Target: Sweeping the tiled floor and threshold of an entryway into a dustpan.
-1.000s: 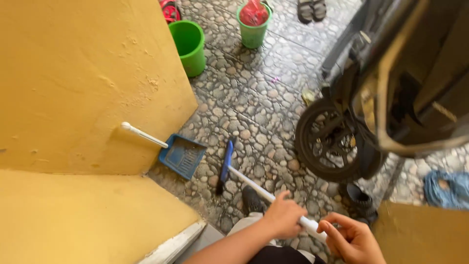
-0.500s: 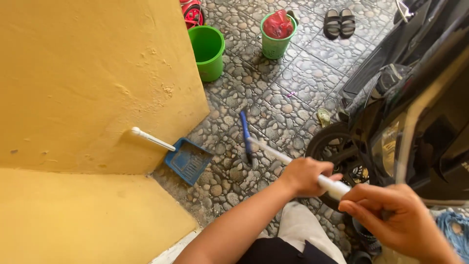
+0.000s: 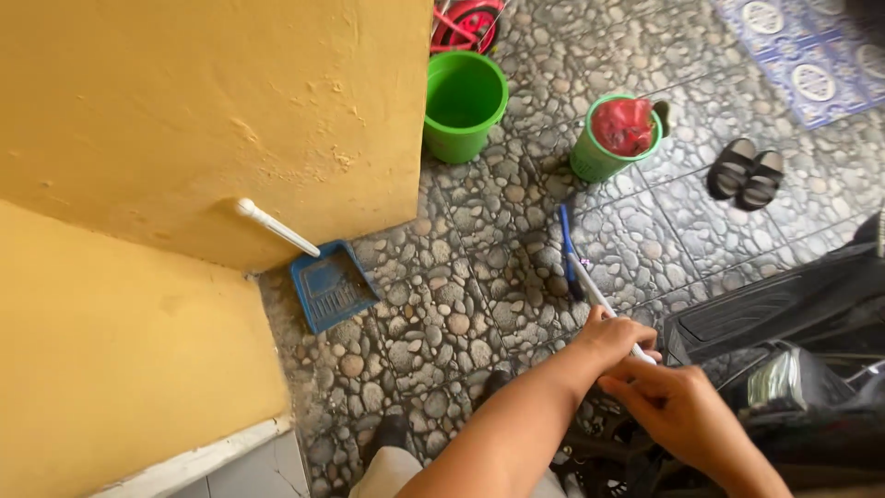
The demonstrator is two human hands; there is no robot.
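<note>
Mostly wall: I see the yellow wall (image 3: 184, 120) filling the left half of my view, its corner meeting the floor near the middle.
Floor: pebble-patterned tiled floor (image 3: 461, 304) runs from the wall's foot to the right and top edges.
Vehicle: a dark vehicle part (image 3: 784, 323) sits at the lower right edge; I think it is a scooter, but too little shows.
Buckets: a green bucket (image 3: 464, 106) stands on the floor by the wall's corner; a smaller green basket (image 3: 604, 148) with a red bag in it stands just right of it.
Dustpan: blue dustpan (image 3: 330, 286) lies at the foot of the wall, its white handle leaning up against the wall.
Sandals: dark sandals (image 3: 745, 173) lie as a pair toward the floor's right edge.
Broom: blue-headed broom (image 3: 569, 254) rests its head on the floor mid-frame, between dustpan and vehicle, white stick slanting down to my hands.
Left hand: left hand (image 3: 616, 337) is wrapped tight around the stick.
Right hand: right hand (image 3: 678, 406) sits just behind it, fingers curled at the stick's end; the stick itself is hidden there.
</note>
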